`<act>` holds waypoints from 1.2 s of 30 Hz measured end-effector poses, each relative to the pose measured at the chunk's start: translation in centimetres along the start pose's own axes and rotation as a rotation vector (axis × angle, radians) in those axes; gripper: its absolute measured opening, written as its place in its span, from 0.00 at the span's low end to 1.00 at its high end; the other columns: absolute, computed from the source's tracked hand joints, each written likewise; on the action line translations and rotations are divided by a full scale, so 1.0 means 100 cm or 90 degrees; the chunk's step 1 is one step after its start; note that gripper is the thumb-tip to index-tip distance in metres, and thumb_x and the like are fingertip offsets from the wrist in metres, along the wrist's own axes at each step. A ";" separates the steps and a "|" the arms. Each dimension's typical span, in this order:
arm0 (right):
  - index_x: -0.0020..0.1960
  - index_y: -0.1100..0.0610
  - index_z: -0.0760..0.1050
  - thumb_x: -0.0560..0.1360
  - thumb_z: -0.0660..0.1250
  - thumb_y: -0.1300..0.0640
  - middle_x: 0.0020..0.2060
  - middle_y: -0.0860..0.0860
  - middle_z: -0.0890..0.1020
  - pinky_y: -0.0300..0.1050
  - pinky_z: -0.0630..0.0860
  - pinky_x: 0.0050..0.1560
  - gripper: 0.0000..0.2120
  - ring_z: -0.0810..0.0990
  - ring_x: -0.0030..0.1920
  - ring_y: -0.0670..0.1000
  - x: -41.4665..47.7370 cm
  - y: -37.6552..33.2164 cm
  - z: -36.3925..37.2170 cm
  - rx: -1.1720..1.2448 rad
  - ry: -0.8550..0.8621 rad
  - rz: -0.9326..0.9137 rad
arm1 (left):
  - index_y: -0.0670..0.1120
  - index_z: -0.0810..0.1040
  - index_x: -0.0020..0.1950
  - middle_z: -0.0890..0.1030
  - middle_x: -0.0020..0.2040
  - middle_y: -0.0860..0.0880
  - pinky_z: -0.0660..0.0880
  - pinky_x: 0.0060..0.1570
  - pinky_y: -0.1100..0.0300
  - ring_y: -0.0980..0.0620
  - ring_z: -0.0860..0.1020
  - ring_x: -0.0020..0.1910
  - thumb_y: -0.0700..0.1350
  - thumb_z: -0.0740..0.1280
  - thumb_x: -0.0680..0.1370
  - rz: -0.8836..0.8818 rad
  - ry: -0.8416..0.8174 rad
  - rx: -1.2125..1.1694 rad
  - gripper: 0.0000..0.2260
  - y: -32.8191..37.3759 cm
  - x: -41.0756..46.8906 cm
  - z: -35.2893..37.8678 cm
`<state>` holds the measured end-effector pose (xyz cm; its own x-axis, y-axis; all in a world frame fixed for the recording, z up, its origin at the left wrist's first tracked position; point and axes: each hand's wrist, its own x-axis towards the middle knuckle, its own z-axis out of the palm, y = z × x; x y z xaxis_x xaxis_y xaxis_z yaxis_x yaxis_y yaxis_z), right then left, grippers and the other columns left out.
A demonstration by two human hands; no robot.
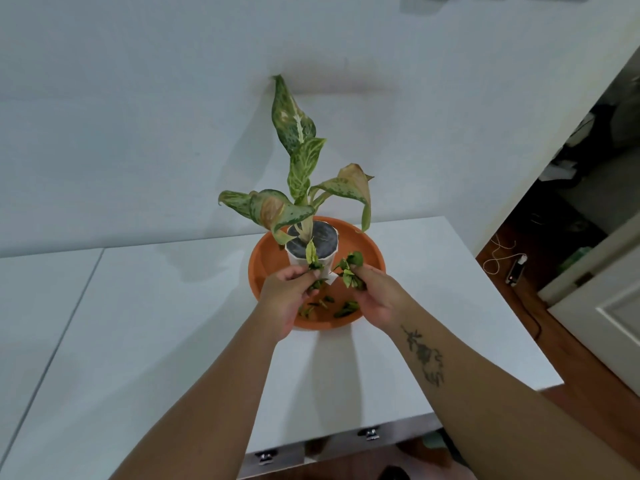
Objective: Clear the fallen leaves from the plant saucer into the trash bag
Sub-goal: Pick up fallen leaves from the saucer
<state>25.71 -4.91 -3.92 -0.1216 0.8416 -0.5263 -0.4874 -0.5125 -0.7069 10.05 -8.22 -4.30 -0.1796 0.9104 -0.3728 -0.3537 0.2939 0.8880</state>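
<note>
An orange saucer (372,252) sits on the white table (173,323), holding a white pot (325,259) with a spotted green plant (298,168). My left hand (289,299) hovers over the saucer's near left side, pinching a few small fallen leaves (312,258). At the near right, my right hand (375,296) grips another bunch of leaves (349,268). Several loose leaves (341,308) lie on the saucer floor between my hands. No trash bag is in view.
A white wall stands behind the table. The table's right edge (502,306) drops to a wooden floor with a cable and small device (516,270). A white door (609,306) stands at right. Drawer knobs (370,434) show under the table's front edge.
</note>
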 end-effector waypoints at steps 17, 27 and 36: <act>0.62 0.69 0.75 0.76 0.66 0.65 0.57 0.62 0.82 0.42 0.82 0.48 0.15 0.83 0.49 0.53 -0.009 -0.019 -0.024 0.040 0.002 -0.009 | 0.38 0.83 0.52 0.84 0.41 0.48 0.76 0.42 0.61 0.54 0.79 0.40 0.37 0.71 0.75 -0.034 -0.033 -0.059 0.06 -0.017 -0.002 0.029; 0.60 0.71 0.75 0.76 0.66 0.66 0.49 0.61 0.83 0.42 0.81 0.44 0.15 0.84 0.44 0.53 -0.005 -0.030 -0.028 -0.004 -0.027 0.005 | 0.37 0.82 0.54 0.84 0.45 0.45 0.76 0.44 0.59 0.52 0.78 0.40 0.36 0.71 0.75 -0.024 -0.019 -0.085 0.09 -0.019 -0.004 0.035; 0.59 0.71 0.76 0.76 0.66 0.64 0.50 0.61 0.83 0.41 0.82 0.45 0.13 0.83 0.46 0.53 -0.013 -0.034 -0.032 -0.016 -0.081 0.013 | 0.36 0.82 0.56 0.85 0.45 0.46 0.78 0.42 0.62 0.53 0.80 0.41 0.37 0.72 0.75 -0.015 -0.001 -0.097 0.10 -0.024 -0.008 0.038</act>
<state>30.32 -4.77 -2.39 -0.2406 0.8450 -0.4776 -0.4627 -0.5324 -0.7089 14.54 -8.51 -5.10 -0.1676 0.9043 -0.3925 -0.4929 0.2679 0.8278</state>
